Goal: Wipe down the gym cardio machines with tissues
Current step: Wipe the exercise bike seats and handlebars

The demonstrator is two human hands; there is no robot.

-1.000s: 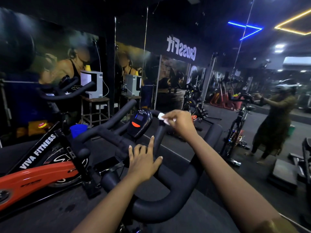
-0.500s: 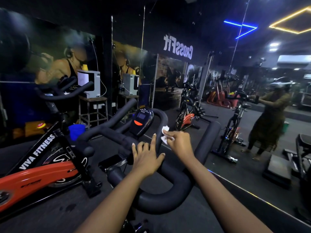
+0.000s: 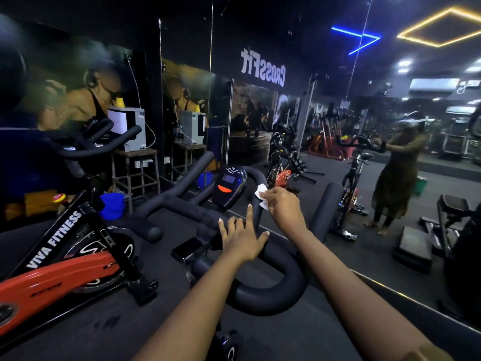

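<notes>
Since the tissue is just a thin crumpled wad, I'm treating it as basically weightless and floppy. It has no stiffness of its own, it'll tear if it snags, and it only wipes where something backs it. So the place to hold it is bunched in the middle with a bit sticking out past the fingertips, not by a loose corner.

That's pretty much what I've got. My right hand has its fingers curled round the tissue, pinching it, and the white edges poke out on the left side of the hand. The wad sits against the curved front loop of the handlebar, just beside the right edge of the little console with the orange button. I can't tell how much tissue is tucked away inside the grip.

My left hand holds nothing. Its fingers are spread and mostly straight, resting on the middle of the bar just below the right hand, near the tissue but apparently not touching it.

The bar padding looks grippy, so my guess is the tissue drags and could shred under hard pressure. I'd go light.
</notes>
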